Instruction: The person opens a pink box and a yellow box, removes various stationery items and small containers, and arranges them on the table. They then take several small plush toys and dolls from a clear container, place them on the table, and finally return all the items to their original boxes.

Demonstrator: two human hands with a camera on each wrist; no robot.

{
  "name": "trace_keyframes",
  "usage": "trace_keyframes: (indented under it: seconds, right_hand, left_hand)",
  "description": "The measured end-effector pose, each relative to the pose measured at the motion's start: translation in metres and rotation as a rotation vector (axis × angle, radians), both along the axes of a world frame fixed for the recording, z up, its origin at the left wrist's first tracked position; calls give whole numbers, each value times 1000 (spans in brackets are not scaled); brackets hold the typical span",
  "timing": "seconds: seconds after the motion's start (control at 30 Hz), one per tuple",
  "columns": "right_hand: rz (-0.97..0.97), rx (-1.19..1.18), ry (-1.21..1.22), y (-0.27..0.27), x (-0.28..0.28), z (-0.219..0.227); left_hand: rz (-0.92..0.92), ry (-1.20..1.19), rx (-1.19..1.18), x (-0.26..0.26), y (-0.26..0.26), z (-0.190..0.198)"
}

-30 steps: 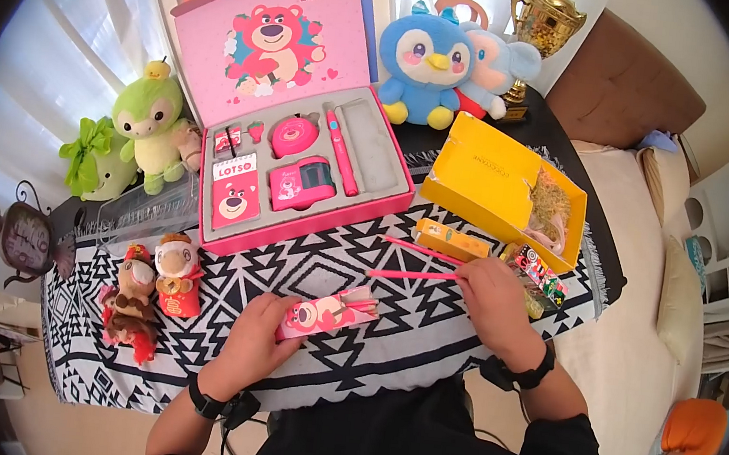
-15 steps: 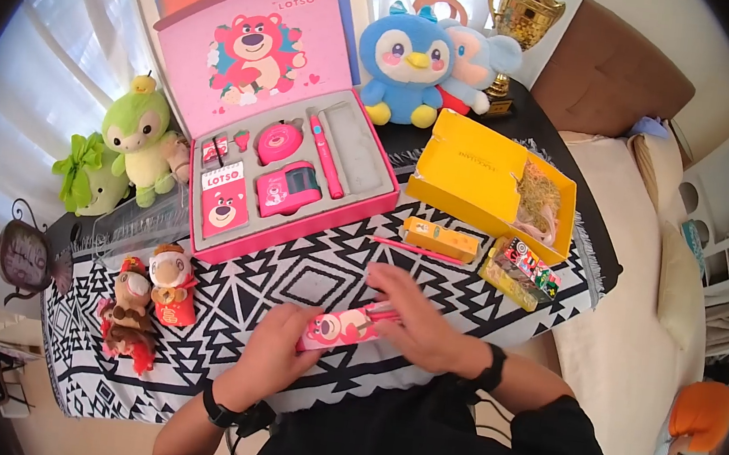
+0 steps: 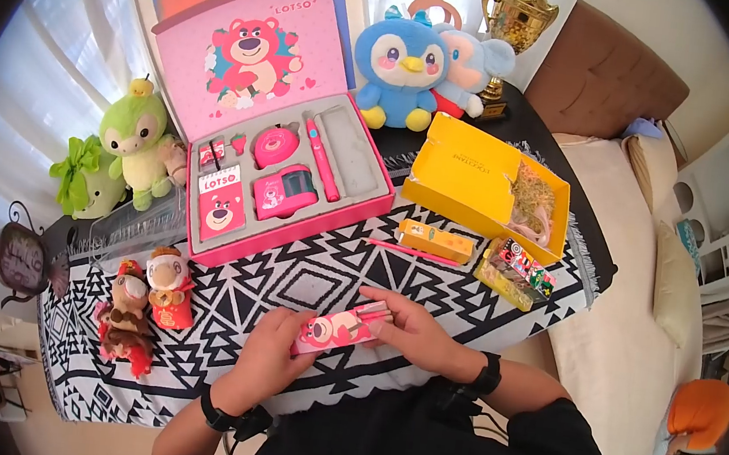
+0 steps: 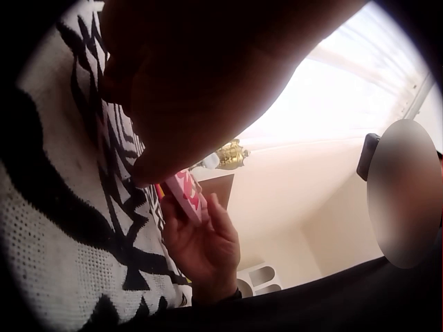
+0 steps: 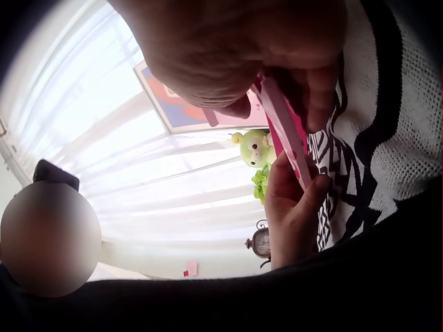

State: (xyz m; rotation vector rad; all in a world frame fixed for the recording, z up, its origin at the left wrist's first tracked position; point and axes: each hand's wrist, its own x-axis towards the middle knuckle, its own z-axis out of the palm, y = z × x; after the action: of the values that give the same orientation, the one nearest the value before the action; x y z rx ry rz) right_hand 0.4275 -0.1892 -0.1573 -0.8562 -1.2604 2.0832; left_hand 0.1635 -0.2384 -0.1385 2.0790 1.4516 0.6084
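A slim pink pencil box with a bear print lies between both hands over the patterned cloth in the head view. My left hand grips its left end, thumb on the near side. At the other end, where pencils show in the opening, my right hand holds the box between thumb and fingers. The right wrist view shows the box edge-on between the two hands. One pink pencil lies on the cloth beyond, beside a small orange-yellow box.
Behind the hands stands an open pink gift set with stationery in its tray. A yellow box and a small clear package lie to the right. Small plush figures sit at left; a blue plush penguin is at the back.
My right hand came from the right, where it held a pink pencil, to the pencil box's open end. That pencil no longer shows outside the box. The left hand kept its grip.
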Motion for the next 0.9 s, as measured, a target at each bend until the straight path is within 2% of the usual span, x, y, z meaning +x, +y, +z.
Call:
trace_keyframes:
  seconds: [0.03,0.13,0.27,0.33,0.37,0.43,0.47,0.53,0.57,0.63,0.77,0.83,0.9]
  right_hand:
    - [-7,80,-32,-2,0,0]
    - [-20,82,-113,2,1,-3]
    - [-57,32,-12,4,-1,5]
    - [147,241,-458,18,9,20]
    - [148,240,-458,21,13,21]
    - [-304,1241,-850,29,21,18]
    - [-299,1245,-845,34,27,15]
    - [-235,1310,-1148,41,38,6]
    - [-237,1310,-1145,41,38,3]
    - [-156,1333,-1388,41,37,0]
    - [-56,1255,-1392,38,39,6]
    - [-158,1208,-1065,40,45,2]
    - [-176,1201,-983,38,44,25]
  left_hand:
    - [-6,7,1,2,-1,0]
    - [-12,13,10,5,0,4]
    - [-9,18,-8,3,-1,3]
    - [-11,29,14,0,-2,3]
    - [-10,29,13,-4,-1,3]
    - [53,27,62,-13,2,4]
    - [60,26,63,-16,3,5]
    - [87,72,81,-20,3,8]
    - [92,81,61,-22,3,8]
    - [98,82,67,-23,3,6]
    - [103,74,45,-24,1,1]
    - [105,68,38,-25,0,2]
    - [111,62,26,-27,-2,2]
